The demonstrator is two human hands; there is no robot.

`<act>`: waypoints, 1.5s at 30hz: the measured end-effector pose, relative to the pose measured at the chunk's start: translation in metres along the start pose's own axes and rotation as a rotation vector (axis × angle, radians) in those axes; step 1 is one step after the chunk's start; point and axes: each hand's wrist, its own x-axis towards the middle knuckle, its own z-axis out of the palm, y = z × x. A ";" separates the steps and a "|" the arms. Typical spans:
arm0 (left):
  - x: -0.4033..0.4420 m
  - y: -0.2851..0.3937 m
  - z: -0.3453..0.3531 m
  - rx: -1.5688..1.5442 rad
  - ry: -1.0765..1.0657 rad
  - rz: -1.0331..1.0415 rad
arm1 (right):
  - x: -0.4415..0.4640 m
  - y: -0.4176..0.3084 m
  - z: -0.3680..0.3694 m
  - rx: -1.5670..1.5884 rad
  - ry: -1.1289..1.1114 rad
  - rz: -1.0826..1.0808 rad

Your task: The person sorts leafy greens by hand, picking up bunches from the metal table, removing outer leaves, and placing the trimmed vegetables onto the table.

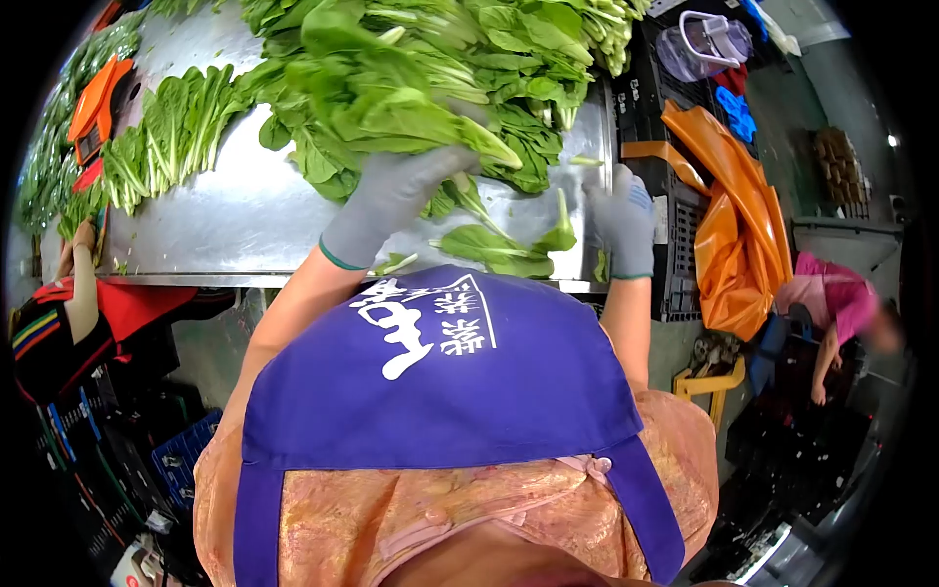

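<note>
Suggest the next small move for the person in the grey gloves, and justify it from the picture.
Perhaps bring the right hand inward to the pale stems of the leafy bunch: the left hand grips that bunch, its stem ends point rightward, and the right hand, though blurred, is apart, near the edge of the metal table.

Orange sheeting (743, 245) lies near a clear jug (690, 57).

Left hand (399, 201) grey-gloved, green-cuffed; leaves (377, 110) beyond it green; sheet (736, 230) right of right hand (624, 217) orange; nearer apron (528, 391) purple, white-lettered.
</note>
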 end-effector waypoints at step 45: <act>-0.010 -0.020 0.027 -0.147 0.250 -0.292 | -0.031 -0.101 -0.006 1.058 -0.336 -0.339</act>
